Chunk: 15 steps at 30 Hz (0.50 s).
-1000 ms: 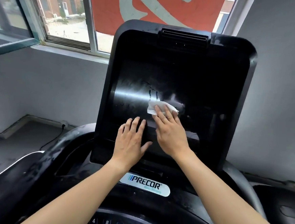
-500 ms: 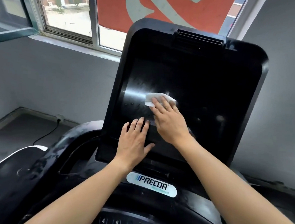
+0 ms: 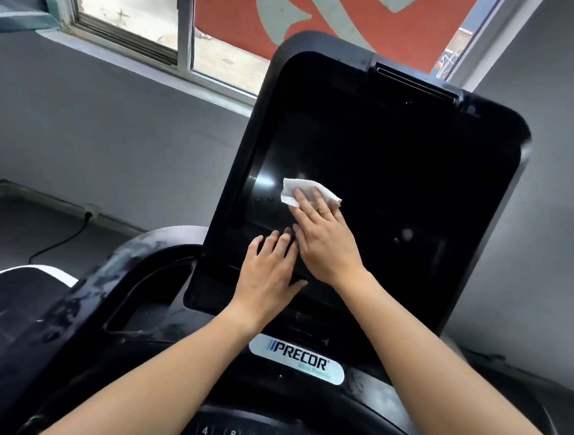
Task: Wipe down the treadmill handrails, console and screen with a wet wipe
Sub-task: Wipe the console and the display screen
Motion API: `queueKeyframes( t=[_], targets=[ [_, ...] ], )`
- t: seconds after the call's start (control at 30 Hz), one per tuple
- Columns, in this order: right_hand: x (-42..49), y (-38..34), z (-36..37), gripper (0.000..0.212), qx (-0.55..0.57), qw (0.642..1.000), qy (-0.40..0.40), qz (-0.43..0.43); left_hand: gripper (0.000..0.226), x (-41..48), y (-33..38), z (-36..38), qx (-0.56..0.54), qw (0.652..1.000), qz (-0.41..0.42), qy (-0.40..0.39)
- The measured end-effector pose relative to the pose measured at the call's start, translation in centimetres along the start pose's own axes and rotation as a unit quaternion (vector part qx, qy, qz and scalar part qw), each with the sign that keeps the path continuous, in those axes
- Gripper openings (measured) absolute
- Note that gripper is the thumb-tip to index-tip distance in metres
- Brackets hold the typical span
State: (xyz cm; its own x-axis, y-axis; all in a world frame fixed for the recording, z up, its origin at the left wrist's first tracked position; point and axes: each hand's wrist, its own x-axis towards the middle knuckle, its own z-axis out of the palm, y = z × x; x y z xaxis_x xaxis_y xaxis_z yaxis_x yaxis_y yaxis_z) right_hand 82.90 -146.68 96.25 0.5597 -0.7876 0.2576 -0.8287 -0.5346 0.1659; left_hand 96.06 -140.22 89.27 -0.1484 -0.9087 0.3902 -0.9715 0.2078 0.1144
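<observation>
Wiping the screen [image 3: 401,192]: right hand [image 3: 324,244], fingers flat, presses wet wipe [image 3: 296,189] at its 9 o'clock; left hand [image 3: 267,277] rests flat, empty. Next, probably, sweep toward 3 o'clock.

Around the wipe [image 3: 291,187], we see bare screen [image 3: 401,192] from twelve to three o'clock; at six o'clock our left hand [image 3: 267,277] lies flat, blocking the screen's lower edge.

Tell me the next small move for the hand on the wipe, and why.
Probably slide the right hand, fingers flat on the folded white wet wipe, rightward across the glossy black treadmill screen. The wipe sits on its left part, pale smudges show further right, and the left hand rests on the lower edge.
</observation>
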Motion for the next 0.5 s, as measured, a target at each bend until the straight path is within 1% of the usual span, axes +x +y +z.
queueKeyframes(
  t=[0.07, 0.13, 0.2, 0.27, 0.33, 0.4, 0.47, 0.5],
  targets=[
    [0.2, 1.4, -0.5, 0.060, -0.016, 1.000, 0.009, 0.000, 0.084, -0.1, 0.2, 0.0, -0.004, 1.000, -0.004, 0.002],
    [0.4, 2.9, -1.3, 0.053, 0.022, 0.997, 0.040, 0.066, 0.085, -0.2, 0.5, -0.1, 0.000, 1.000, -0.009, -0.003],
    [0.0, 3.5, -1.5, 0.052, 0.061, 0.987, 0.074, 0.130, 0.083, -0.6, 0.8, -0.1, 0.007, 1.000, -0.015, -0.004],
    [-1.1, 2.6, -0.8, 0.055, 0.072, 0.983, 0.081, 0.148, 0.080, -1.0, 1.5, 0.1, 0.009, 1.000, -0.024, -0.009],
    [-2.7, 1.4, 0.2, 0.056, 0.071, 0.987, 0.066, 0.126, 0.078, -1.2, 2.2, 0.1, 0.009, 0.999, -0.036, -0.014],
    [-4.6, 1.0, 1.2, 0.055, 0.050, 0.995, 0.037, 0.079, 0.077, -1.3, 3.0, 0.0, 0.013, 0.999, -0.048, -0.017],
    [-6.0, 2.3, 1.7, 0.053, 0.016, 0.999, 0.022, 0.037, 0.076, -1.6, 3.7, -0.1, 0.013, 0.999, -0.049, -0.019],
    [-6.4, 3.3, 1.6, 0.052, 0.007, 0.999, 0.029, 0.034, 0.075, -1.7, 4.1, -0.1, 0.013, 0.999, -0.043, -0.019]
  ],
)
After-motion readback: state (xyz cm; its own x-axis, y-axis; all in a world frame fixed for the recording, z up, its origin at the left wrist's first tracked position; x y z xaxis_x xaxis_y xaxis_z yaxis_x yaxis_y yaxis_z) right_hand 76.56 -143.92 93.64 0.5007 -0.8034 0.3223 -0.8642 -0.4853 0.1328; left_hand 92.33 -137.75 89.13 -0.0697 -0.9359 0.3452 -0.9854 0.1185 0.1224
